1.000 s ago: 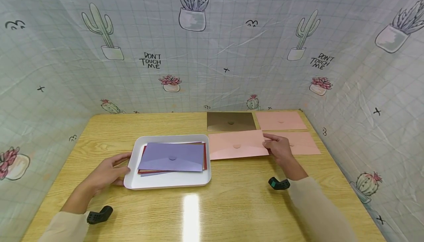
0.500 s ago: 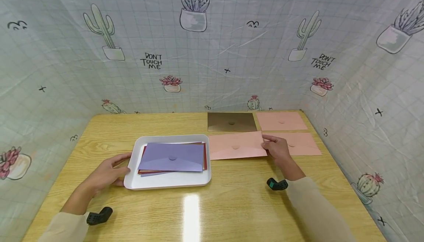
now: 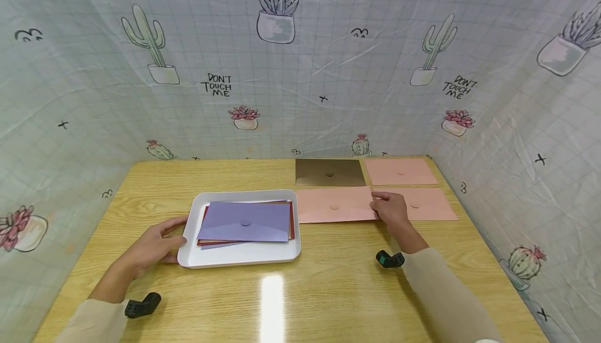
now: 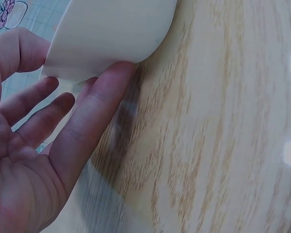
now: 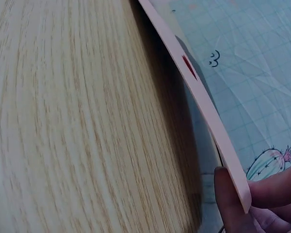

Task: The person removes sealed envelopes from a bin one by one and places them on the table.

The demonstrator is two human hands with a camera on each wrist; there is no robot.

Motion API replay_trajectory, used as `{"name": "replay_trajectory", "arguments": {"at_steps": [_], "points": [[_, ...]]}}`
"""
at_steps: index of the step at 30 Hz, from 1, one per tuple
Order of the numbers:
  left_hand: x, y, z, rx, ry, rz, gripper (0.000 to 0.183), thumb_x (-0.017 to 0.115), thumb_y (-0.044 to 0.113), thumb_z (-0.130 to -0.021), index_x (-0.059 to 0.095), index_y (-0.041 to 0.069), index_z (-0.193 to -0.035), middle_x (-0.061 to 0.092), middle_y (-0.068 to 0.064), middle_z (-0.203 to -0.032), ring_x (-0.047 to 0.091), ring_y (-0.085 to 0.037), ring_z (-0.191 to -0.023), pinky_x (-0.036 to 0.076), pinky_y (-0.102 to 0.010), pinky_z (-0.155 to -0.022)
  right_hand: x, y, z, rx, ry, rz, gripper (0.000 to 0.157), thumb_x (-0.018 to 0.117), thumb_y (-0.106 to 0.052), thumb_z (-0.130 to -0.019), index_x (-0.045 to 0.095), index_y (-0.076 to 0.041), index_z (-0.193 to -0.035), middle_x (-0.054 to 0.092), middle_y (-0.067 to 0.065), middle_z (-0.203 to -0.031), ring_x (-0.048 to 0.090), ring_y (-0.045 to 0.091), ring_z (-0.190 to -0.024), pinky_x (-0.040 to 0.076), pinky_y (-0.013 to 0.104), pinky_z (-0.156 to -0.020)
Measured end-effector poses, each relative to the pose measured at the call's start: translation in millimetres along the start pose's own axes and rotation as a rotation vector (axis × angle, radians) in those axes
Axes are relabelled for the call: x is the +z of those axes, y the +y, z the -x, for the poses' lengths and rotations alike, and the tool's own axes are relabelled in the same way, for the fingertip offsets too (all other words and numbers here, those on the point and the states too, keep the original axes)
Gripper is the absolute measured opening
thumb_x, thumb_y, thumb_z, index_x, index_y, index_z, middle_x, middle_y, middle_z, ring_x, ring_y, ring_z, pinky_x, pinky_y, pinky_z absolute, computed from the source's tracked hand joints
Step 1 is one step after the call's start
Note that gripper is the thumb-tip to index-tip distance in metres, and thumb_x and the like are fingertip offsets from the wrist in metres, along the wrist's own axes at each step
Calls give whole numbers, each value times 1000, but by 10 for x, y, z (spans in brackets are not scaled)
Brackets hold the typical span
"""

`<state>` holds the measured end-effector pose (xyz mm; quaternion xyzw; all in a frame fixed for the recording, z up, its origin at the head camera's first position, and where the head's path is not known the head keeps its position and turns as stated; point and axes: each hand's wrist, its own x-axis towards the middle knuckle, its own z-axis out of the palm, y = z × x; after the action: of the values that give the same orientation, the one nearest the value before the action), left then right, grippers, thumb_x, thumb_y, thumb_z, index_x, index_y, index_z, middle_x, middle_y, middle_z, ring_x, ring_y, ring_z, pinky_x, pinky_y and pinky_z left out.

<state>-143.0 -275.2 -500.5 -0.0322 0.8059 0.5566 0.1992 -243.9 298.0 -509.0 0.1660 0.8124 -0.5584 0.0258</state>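
Note:
In the head view, a pink envelope [image 3: 334, 206] lies low over the table just right of the white tray [image 3: 244, 255]. My right hand [image 3: 392, 211] pinches its right end; the right wrist view has the thumb [image 5: 228, 194] on one face of the envelope [image 5: 203, 107] and a finger on the other. My left hand [image 3: 157, 244] rests with loose, extended fingers against the tray's left wall. In the left wrist view, fingertips touch the tray's outer side [image 4: 111, 34]. A purple envelope [image 3: 244, 222] tops a stack of several envelopes inside the tray.
Behind the held envelope lies a brown envelope [image 3: 329, 172]. Pink envelopes lie at the back right [image 3: 401, 171] and under the right hand's far side [image 3: 429, 204]. A cactus-print cloth [image 3: 300, 72] walls the wooden table [image 3: 328, 291].
The right hand has lowered the pink envelope's right end slightly and drawn it a little left, so it lies nearer the table. The left hand stays at the tray.

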Motion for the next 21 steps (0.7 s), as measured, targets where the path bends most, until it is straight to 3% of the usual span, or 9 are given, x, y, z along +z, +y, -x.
{"name": "replay_trajectory", "arguments": {"at_steps": [3, 7, 15, 17, 21], "points": [[3, 1, 2, -4, 3, -7, 76, 60, 11, -102, 19, 0, -166, 20, -33, -168, 71, -24, -102, 66, -38, -77, 2, -13, 20, -20, 12, 58, 36, 68, -5, -96, 69, 4, -132, 76, 10, -90, 60, 9, -60, 52, 24, -58], [3, -12, -3, -3, 1, -8, 76, 59, 11, -102, 19, 1, -166, 21, -33, -168, 71, -25, -102, 66, -39, -77, -1, -17, 52, -53, 39, 171, 30, 70, -11, -97, 74, 1, -124, 78, 19, -107, 67, 11, -70, 56, 26, -64], [5, -60, -15, -10, -3, -7, 76, 59, 12, -103, 18, 2, -166, 23, -34, -167, 70, -24, -102, 66, -38, -77, -28, 8, 75, -153, 93, 409, 21, 71, -18, -97, 80, -2, -107, 78, 20, -110, 72, 33, -89, 58, 42, -74], [5, -62, -16, -7, -7, -6, 76, 59, 12, -103, 18, 2, -166, 22, -34, -167, 70, -25, -103, 66, -39, -78, -35, 4, 76, -177, 105, 420, 21, 70, -17, -96, 80, -2, -107, 77, 21, -112, 71, 36, -93, 59, 45, -75], [1, -54, -23, -4, -11, -3, 77, 59, 12, -103, 17, 1, -166, 20, -34, -168, 70, -26, -106, 66, -39, -79, -27, -28, 94, -184, 96, 366, 21, 70, -17, -97, 80, -3, -109, 78, 21, -110, 71, 33, -90, 58, 39, -71]]}}
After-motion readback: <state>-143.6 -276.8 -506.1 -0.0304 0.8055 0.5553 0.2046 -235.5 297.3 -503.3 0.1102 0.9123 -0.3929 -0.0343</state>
